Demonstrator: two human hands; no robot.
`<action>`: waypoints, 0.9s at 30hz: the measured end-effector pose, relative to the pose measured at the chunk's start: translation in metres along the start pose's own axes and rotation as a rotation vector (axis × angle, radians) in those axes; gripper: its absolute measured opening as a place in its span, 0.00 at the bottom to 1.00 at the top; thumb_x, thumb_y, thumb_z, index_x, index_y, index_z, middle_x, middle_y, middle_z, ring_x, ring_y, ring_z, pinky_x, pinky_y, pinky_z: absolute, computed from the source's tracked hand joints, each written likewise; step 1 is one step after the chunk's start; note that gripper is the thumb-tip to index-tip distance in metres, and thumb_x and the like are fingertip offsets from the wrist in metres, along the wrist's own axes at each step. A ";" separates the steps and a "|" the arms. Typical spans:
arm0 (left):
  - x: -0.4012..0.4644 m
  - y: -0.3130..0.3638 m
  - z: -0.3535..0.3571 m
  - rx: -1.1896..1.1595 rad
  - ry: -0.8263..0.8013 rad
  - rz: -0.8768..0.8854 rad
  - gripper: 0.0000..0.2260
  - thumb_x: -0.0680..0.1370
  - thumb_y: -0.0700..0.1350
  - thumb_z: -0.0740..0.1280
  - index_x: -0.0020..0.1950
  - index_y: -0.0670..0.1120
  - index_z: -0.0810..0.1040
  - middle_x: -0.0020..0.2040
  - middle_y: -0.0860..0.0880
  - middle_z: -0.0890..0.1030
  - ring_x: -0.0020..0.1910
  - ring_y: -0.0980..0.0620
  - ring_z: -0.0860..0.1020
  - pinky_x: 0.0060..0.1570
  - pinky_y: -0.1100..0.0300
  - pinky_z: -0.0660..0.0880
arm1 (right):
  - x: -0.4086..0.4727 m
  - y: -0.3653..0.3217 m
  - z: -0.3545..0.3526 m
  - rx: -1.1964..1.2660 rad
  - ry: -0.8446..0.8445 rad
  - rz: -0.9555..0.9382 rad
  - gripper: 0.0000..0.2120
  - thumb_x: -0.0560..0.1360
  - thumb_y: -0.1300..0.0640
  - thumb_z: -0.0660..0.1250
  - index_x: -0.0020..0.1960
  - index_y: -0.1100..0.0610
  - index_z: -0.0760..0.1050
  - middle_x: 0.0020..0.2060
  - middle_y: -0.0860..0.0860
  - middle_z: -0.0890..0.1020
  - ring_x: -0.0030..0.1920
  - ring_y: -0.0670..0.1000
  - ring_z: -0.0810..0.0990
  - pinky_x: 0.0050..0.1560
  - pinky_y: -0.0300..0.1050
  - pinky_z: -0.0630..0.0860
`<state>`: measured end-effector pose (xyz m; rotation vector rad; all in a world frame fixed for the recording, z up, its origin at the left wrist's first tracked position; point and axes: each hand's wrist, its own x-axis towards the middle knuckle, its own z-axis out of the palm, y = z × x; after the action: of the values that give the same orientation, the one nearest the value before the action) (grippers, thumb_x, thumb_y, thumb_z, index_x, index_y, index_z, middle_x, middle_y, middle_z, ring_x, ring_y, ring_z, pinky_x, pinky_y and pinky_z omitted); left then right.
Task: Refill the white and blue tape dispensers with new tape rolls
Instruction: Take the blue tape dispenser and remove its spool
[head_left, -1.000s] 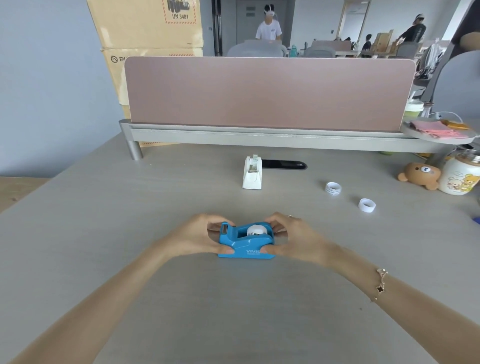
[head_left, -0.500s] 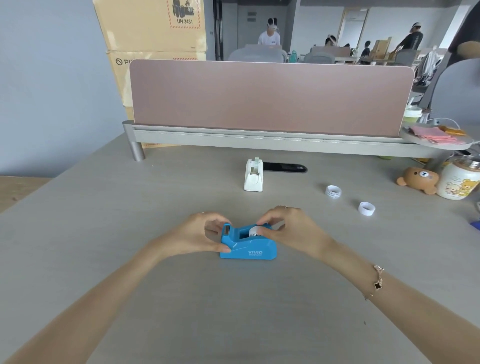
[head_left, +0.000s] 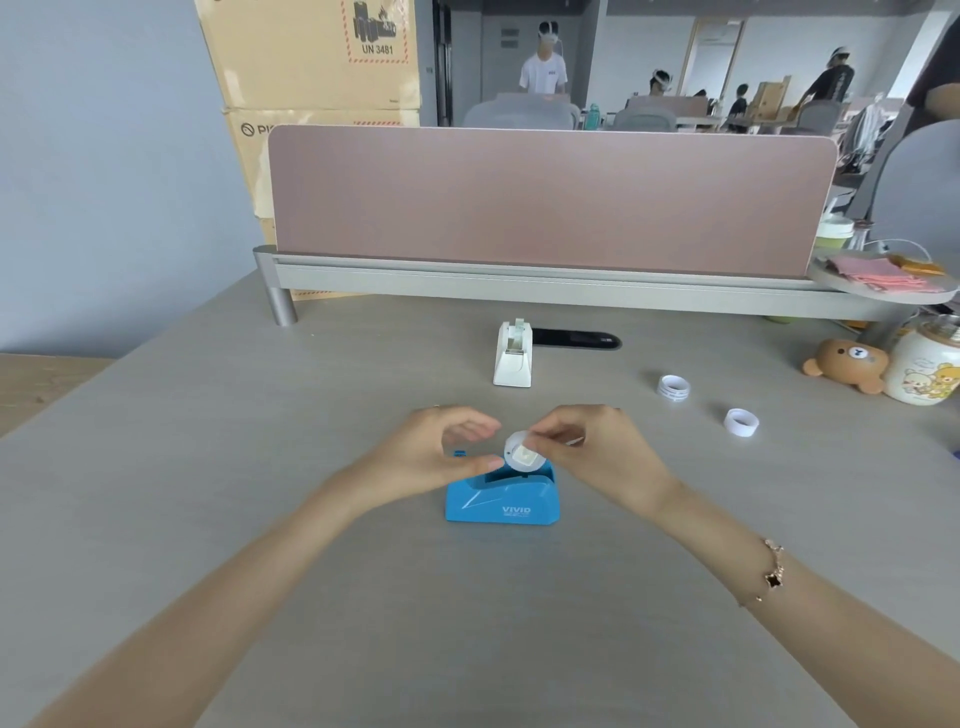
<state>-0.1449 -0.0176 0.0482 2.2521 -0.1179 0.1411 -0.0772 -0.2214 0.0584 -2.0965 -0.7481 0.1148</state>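
Between my two sets of fingers, just above the blue tape dispenser (head_left: 503, 498), sits the white tape roll (head_left: 524, 453). My right hand (head_left: 597, 452) pinches the roll at its upper right edge, thumb and forefinger closed on it. The roll is tilted, its lower edge level with the dispenser's cradle; whether it touches there I cannot tell. My left hand (head_left: 441, 451) is just left of the roll, fingers curled loosely and apart, thumb tip by the roll's left edge, gripping nothing I can see. Beyond my fingers, the white tape dispenser (head_left: 513, 354) stands upright on the counter (head_left: 260, 441). Well off to the right of my right fingers lie two small white rings (head_left: 674, 387), apart from each other.
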 end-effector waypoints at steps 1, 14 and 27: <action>0.002 0.003 0.003 -0.009 0.027 0.009 0.15 0.70 0.49 0.75 0.55 0.50 0.80 0.52 0.57 0.83 0.52 0.64 0.79 0.56 0.67 0.74 | -0.001 0.000 0.000 0.047 0.022 0.024 0.03 0.72 0.57 0.72 0.43 0.56 0.83 0.38 0.45 0.85 0.36 0.37 0.80 0.40 0.26 0.73; 0.008 0.013 0.020 -0.298 0.062 -0.033 0.09 0.67 0.40 0.77 0.45 0.46 0.83 0.43 0.49 0.86 0.44 0.53 0.84 0.46 0.64 0.79 | -0.011 0.004 0.002 0.345 0.014 0.162 0.05 0.71 0.59 0.74 0.43 0.61 0.82 0.43 0.56 0.86 0.47 0.56 0.85 0.52 0.49 0.80; 0.006 0.009 0.010 -0.407 -0.018 -0.106 0.06 0.67 0.36 0.76 0.41 0.44 0.83 0.38 0.52 0.86 0.38 0.57 0.83 0.38 0.70 0.76 | -0.011 0.004 0.009 0.428 -0.060 0.184 0.07 0.71 0.59 0.73 0.45 0.63 0.81 0.43 0.56 0.86 0.42 0.50 0.85 0.47 0.39 0.81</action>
<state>-0.1397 -0.0312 0.0494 1.8491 -0.0324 0.0348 -0.0875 -0.2230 0.0473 -1.7514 -0.5095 0.4050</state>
